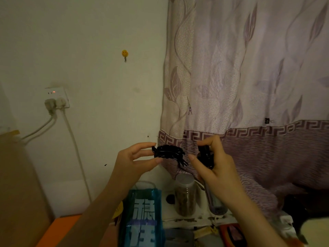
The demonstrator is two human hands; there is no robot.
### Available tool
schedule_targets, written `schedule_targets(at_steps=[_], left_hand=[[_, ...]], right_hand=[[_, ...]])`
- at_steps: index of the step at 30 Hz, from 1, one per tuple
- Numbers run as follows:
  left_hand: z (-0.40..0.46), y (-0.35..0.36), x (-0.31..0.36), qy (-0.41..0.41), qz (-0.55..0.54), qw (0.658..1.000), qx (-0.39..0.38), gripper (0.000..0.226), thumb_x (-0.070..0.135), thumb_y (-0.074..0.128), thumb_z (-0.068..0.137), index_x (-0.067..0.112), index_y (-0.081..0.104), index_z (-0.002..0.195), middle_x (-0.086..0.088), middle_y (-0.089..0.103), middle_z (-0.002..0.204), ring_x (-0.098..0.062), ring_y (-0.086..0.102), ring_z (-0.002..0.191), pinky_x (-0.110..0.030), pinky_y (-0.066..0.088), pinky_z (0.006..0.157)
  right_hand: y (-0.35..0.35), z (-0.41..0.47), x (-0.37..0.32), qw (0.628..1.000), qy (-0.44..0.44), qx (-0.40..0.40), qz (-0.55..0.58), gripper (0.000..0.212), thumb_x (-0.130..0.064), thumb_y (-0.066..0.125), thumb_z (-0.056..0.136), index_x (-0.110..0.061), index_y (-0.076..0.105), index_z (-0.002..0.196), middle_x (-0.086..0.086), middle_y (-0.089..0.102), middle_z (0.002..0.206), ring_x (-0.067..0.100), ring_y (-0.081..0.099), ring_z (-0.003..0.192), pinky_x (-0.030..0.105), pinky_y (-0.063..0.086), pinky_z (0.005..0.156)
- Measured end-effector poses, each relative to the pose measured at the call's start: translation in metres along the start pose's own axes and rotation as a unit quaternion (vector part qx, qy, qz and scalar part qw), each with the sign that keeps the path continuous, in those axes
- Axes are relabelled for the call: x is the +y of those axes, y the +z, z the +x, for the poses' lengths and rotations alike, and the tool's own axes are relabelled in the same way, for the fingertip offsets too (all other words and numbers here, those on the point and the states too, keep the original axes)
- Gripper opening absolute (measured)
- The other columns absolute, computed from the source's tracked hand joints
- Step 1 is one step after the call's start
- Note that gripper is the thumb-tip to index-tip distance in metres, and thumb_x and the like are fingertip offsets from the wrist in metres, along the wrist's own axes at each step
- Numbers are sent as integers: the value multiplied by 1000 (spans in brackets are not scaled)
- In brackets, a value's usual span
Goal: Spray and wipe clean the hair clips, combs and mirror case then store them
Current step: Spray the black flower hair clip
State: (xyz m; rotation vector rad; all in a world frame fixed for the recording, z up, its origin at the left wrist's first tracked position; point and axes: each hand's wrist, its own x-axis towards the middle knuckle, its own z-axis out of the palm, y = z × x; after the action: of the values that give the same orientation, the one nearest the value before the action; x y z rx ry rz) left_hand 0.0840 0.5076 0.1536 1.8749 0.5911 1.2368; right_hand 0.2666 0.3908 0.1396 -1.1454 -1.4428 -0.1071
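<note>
Frame centre: left hand (132,160) pinches a black hair clip (168,154) | right hand (218,164) grips a dark spray bottle (205,155) just beside it | curtain (249,77) behind

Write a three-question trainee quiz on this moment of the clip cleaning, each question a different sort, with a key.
1. True or false: the left hand pinches the black hair clip by one end.
2. Multiple choice: what does the right hand hold? A) a comb B) a dark spray bottle C) a cloth
3. Fill in: behind both hands hangs a patterned ____.

Key: 1 true. 2 B; the index finger sits on top of the bottle, whose head is beside the clip. 3 curtain.
</note>
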Motion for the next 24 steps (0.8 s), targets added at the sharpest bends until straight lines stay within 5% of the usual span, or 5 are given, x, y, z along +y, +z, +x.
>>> schedule_targets(at_steps=[6, 12, 18, 24], left_hand=[[-3, -4, 0, -9, -16, 1000, 7, 36, 1, 76, 72, 22, 68, 101, 5, 75, 89, -10, 71, 83, -19, 56, 61], [-13, -7, -2, -27, -29, 999, 6, 38, 1, 76, 73, 17, 68, 107, 3, 76, 91, -12, 71, 85, -22, 58, 66], [-37, -10, -6, -52, -57, 997, 5, 51, 23, 76, 62, 19, 66, 112, 1, 75, 98, -13, 71, 90, -23, 57, 69], [-62, -13, -13, -91, -68, 993, 14, 49, 22, 76, 63, 22, 67, 110, 1, 75, 100, -15, 71, 92, -25, 58, 68]], right_hand=[[0, -5, 3, 1000, 8, 20, -5, 19, -32, 61, 86, -32, 42, 90, -1, 56, 67, 15, 53, 53, 25, 40, 47], [-2, -13, 6, 995, 62, 7, 82, 33, -38, 65, 80, -41, 45, 107, 1, 60, 74, 20, 59, 54, 37, 52, 51], [10, -29, 12, 979, 140, 6, 151, 75, -43, 73, 67, -37, 40, 134, -5, 70, 86, 11, 69, 80, 23, 55, 71], [24, -47, 12, 959, 192, -16, 210, 77, -32, 73, 66, -31, 42, 136, 1, 72, 95, 7, 68, 92, 16, 53, 74]])
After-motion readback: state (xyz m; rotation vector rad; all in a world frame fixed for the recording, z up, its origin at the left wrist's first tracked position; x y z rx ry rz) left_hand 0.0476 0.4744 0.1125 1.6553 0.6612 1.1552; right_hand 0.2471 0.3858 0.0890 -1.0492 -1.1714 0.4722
